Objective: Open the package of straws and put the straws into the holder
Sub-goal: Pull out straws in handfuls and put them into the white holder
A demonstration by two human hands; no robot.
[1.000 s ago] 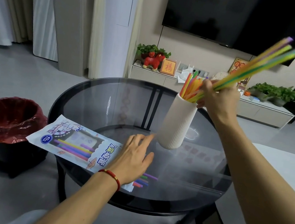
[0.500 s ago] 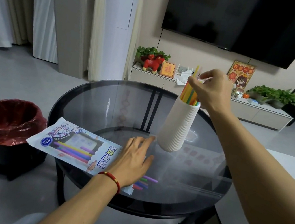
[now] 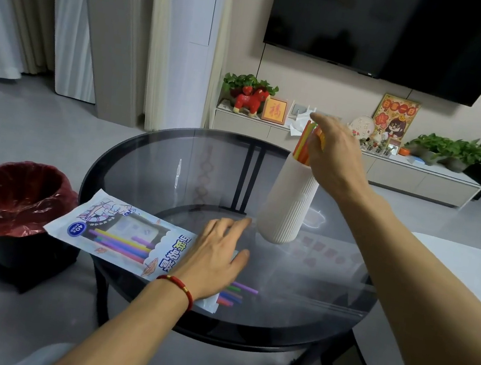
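Right hand (image 3: pixel 334 152) has dropped its straws (image 3: pixel 306 143) into the holder (image 3: pixel 289 201), fingers now loose; left hand (image 3: pixel 213 259), fingers spread, pins the package (image 3: pixel 114 232), which is still part full.

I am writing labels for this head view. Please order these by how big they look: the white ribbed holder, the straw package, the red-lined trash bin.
1. Red-lined trash bin
2. Straw package, part hidden under the left hand
3. White ribbed holder

The bin and package look close in size.
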